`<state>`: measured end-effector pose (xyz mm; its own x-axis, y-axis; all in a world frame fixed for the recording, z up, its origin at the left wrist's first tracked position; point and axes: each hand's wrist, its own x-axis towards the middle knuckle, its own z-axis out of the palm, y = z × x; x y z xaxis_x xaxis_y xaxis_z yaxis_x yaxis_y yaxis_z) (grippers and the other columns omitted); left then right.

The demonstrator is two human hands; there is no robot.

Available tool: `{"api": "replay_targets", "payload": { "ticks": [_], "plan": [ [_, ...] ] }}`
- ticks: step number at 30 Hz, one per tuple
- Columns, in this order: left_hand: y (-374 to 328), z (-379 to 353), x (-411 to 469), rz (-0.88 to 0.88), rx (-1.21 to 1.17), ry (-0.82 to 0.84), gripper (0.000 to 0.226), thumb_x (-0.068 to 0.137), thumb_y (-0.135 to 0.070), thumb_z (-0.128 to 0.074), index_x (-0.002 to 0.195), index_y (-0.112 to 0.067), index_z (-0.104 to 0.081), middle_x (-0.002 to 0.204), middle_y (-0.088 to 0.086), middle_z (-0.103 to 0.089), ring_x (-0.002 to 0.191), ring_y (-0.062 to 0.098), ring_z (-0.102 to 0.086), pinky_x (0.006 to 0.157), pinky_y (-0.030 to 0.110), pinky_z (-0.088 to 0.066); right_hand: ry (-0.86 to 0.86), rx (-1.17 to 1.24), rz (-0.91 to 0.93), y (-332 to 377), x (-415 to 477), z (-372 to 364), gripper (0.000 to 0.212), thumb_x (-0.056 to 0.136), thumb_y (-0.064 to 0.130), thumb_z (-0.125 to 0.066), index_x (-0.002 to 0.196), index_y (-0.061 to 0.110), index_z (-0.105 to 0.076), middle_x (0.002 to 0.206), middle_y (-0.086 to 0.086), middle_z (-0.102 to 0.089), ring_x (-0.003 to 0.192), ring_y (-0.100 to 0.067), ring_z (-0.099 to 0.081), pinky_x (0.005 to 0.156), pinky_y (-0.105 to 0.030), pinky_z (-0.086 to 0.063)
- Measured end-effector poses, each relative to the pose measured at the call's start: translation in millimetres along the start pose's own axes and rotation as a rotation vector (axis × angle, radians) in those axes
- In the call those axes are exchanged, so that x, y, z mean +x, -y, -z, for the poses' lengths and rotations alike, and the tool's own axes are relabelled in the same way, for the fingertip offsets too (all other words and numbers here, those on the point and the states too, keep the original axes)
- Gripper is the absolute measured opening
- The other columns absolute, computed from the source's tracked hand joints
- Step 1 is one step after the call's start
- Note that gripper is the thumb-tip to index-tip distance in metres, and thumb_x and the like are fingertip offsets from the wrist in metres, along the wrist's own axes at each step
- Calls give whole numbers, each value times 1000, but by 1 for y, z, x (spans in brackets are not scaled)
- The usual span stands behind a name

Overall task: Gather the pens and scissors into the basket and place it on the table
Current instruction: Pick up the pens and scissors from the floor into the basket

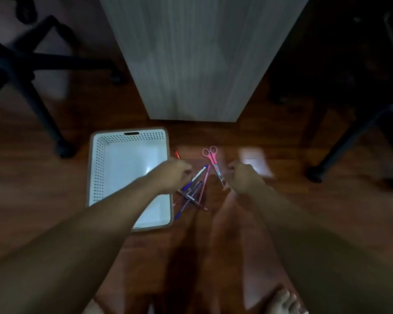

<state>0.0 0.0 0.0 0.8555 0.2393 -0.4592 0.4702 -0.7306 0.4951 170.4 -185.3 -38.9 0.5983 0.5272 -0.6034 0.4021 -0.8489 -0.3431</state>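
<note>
A white perforated basket (104,168) stands empty on the wooden floor at the left. Just right of it lies a loose pile of pens (194,189), crossing one another, and one red pen (177,154) by the basket's far right corner. Pink-handled scissors (214,163) lie to the right of the pile, blades pointing toward me. My left hand (173,174) hovers over the upper left of the pile, fingers curled with nothing visibly in them. My right hand (244,176) hangs beside the scissors' blades, fingers also curled. The picture is blurred.
A grey-white table (197,55) stretches away just behind the basket and pens. Black chair legs with casters (64,148) stand at the left, another chair base (315,175) at the right. A bare foot (284,300) shows at the bottom edge.
</note>
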Motion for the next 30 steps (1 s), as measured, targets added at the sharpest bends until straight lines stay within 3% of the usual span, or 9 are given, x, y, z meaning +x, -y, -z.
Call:
{"api": "replay_targets", "payload": {
  "ticks": [5,7,11,15,19,22,24,27,30],
  "plan": [
    [10,-59,32,-49,343,163,19,93,-29,-77,107,-17,-82,105,9,-78,99,31,-74,84,39,-59,-41,46,-100,-8,27,-41,52,97,46,-75,133,9,-67,133,-18,-73,128,-40,-67,106,-47,-56],
    [16,-73,39,-74,514,191,24,87,-30,-83,108,-19,-79,110,8,-77,106,31,-72,88,41,-55,-59,47,-135,-11,35,-56,57,94,49,-79,130,9,-65,131,-19,-72,126,-41,-68,103,-49,-58],
    [24,-101,45,-86,721,165,36,88,-21,-82,123,-18,-75,117,8,-76,115,32,-68,100,47,-49,-143,60,-154,-18,43,-80,53,96,43,-79,132,9,-62,133,-18,-69,127,-41,-67,103,-52,-58],
    [23,-117,50,-123,773,106,31,91,-9,-75,121,-16,-75,119,11,-76,112,35,-70,102,49,-53,-158,147,-185,-26,46,-93,40,99,38,-74,128,11,-67,131,-19,-71,123,-45,-68,104,-53,-57],
    [18,-119,46,-112,667,113,25,93,-15,-76,118,-16,-78,120,12,-76,109,36,-73,98,46,-55,-139,191,-242,-27,45,-93,44,95,36,-77,125,4,-71,130,-24,-72,120,-47,-70,102,-53,-59],
    [13,-106,34,-43,462,77,21,87,-23,-81,107,-14,-82,111,12,-76,90,33,-74,80,39,-60,-112,261,-290,-24,42,-83,44,93,36,-80,118,0,-75,127,-26,-74,119,-45,-72,97,-45,-60],
    [12,-92,25,33,229,24,23,86,-26,-83,105,-14,-84,107,11,-74,90,31,-72,78,38,-58,-43,316,-256,-21,40,-73,40,96,42,-78,100,3,-77,108,-24,-77,103,-41,-74,85,-39,-57],
    [14,-66,6,136,-181,-133,20,84,-22,-88,102,-13,-86,97,2,-73,86,19,-70,78,32,-54,24,567,-238,-13,27,-63,26,99,30,-75,98,4,-80,81,-13,-65,65,-26,-59,55,-25,-49],
    [25,-46,-16,254,-467,-340,19,87,-24,-88,102,-14,-85,90,-1,-75,71,8,-65,62,14,-50,23,826,-213,4,12,-63,19,101,20,-74,100,2,-81,74,-13,-60,54,-18,-47,53,-29,-42]
  ]
}}
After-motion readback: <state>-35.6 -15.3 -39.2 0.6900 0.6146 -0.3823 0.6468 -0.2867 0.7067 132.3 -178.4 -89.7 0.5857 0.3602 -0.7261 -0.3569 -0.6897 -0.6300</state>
